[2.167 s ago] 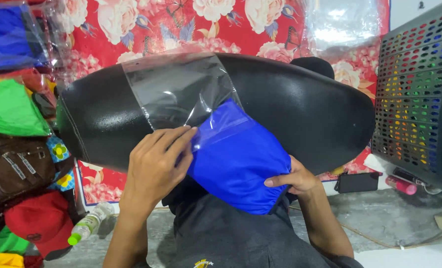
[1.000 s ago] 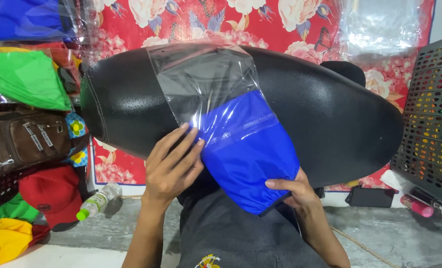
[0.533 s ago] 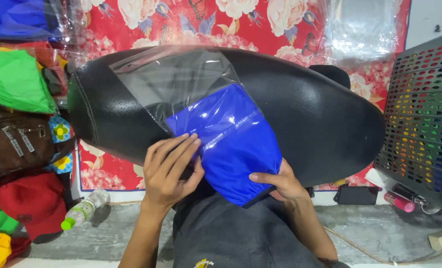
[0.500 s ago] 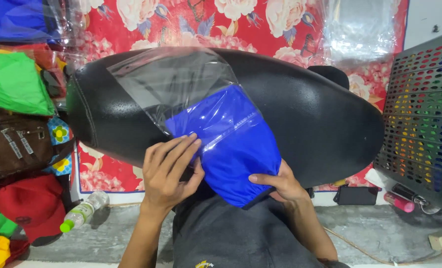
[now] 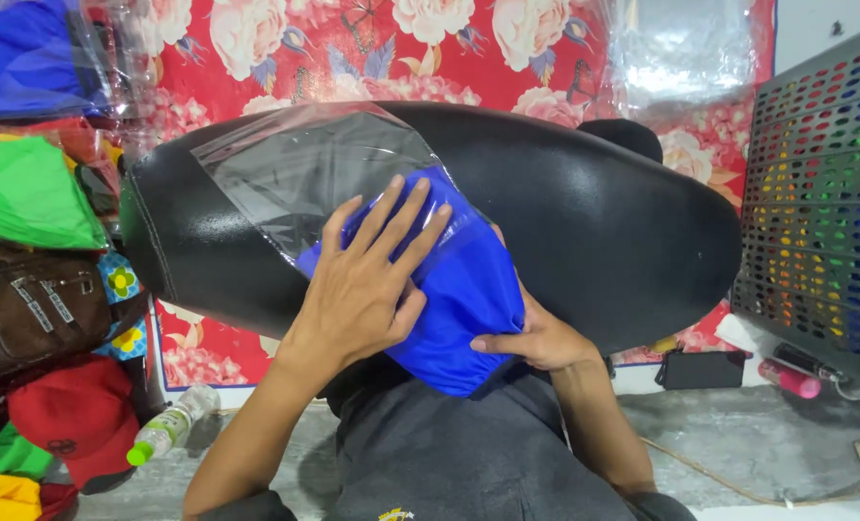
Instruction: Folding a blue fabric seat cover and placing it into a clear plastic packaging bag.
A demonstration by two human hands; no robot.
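On the black padded seat, two hands press a folded blue cloth into a clear plastic bag.

Across the seat's smooth, slightly grained black surface the bag lies flat and glossy, its far end empty and see-through, the cloth half inside its near end. The left hand lies open, fingers spread flat on the plastic over the cloth; the right hand pinches the cloth's lower edge from beneath. A red backdrop with pink flowers hangs behind. Crowding the left side are a green cloth in plastic, a brown bag, a red cap and a small bottle with a green lid. A perforated grey basket stands at right, a pink tube near its foot.
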